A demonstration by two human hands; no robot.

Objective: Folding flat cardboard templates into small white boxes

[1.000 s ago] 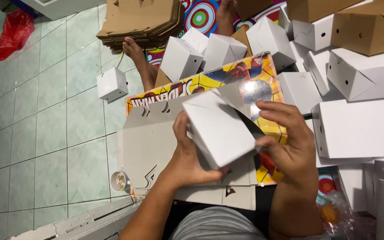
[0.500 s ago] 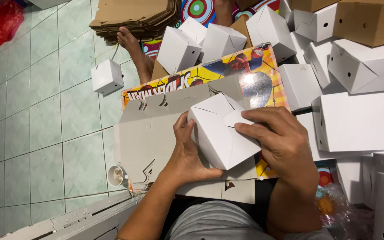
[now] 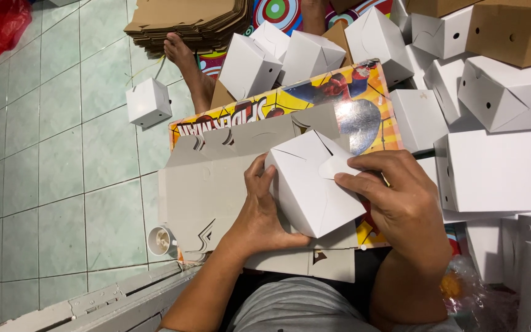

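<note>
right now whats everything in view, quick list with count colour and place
white box in hands: one, white, centre, over the lap
flat cardboard blanks: a few, grey-white, stacked under the held box
colourful printed board: one, yellow and red, beneath the blanks
folded white boxes: many, white, piled right and top
lone white box: one, white, on the floor at left
brown boxes: about two, brown, top right
brown flat cardboard stack: one stack, top centre
red bag: one, top left corner
small cup-like object: one, white, on the floor by the blanks
tiled floor: pale green, left
bare foot: one, top centre
left hand: holds the box's side
right hand: presses the box's top flap
</note>
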